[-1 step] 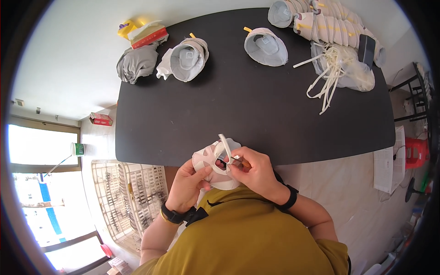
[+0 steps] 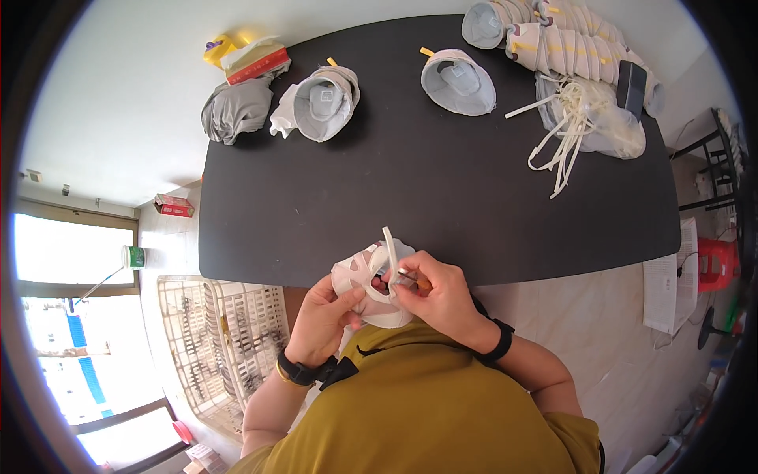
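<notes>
1. Pale print marks the red packet [image 2: 258, 65] at the upper left of the frame; it is too small to make out.
2. A square white label sits inside the cup-shaped stack [image 2: 326, 96] at the upper left, its writing unreadable. The red box [image 2: 174, 205] at the left bears pale marks.
3. My left hand [image 2: 325, 306], lower centre, grips the upper [image 2: 350, 272] by its left side, thumb pressed on top.
4. My right hand [image 2: 434, 291], just right of it, is closed, thumb and forefinger pinching a small tool [image 2: 424, 282] mostly hidden by my fingers. I cannot tell its kind.
5. A white strip [image 2: 388, 239] stands up from the opening of the upper, beside my right fingertips; whether I pinch it too, I cannot tell.
6. The upper is at the lower centre, by the near edge of the black table [image 2: 379, 182].
</notes>
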{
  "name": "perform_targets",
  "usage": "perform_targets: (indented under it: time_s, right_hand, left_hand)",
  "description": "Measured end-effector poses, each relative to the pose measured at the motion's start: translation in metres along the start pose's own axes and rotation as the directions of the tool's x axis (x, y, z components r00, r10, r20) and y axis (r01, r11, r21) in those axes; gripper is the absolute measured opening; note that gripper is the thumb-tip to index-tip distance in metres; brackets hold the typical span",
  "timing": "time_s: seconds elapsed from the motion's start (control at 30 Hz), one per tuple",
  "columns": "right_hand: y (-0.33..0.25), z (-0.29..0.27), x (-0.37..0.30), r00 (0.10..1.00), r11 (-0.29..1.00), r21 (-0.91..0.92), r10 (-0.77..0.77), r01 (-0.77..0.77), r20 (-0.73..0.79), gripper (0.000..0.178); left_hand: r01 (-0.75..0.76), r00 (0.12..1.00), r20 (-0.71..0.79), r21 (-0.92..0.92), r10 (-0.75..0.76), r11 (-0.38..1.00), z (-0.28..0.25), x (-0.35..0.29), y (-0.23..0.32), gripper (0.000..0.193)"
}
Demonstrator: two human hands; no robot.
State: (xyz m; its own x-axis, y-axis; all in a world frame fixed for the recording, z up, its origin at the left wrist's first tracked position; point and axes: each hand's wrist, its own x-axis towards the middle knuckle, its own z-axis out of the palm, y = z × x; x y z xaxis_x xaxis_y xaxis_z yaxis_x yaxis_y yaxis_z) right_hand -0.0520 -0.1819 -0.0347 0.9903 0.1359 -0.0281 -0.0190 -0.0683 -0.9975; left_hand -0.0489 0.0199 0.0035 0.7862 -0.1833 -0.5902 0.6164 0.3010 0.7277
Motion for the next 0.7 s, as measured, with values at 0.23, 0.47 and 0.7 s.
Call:
perform_targets:
  time_s: [0.23,0.47,0.7]
  right_hand:
    - [-0.021,-0.02,0.017,0.985,0.994,0.087,0.057,-0.072,0.165,0.025]
    - [-0.033,-0.042,0.024,0.906,0.94,-0.227,-0.314,0.254,-0.285,0.024]
    - [-0.039,-0.019,0.037,0.94,0.84,-0.44,-0.341,0.317,0.025,0.016]
  left_hand:
    - [-0.142,0.989,0.062,0.206,0.132,0.968,0.005,0.004,-0.001,0.027]
    - [-0.264,0.964,0.115,0.281,0.241,0.923,0.012,0.012,0.004,0.026]
    - [-0.499,0.866,0.324,0.597,0.38,0.628,0.018,0.012,0.005,0.025]
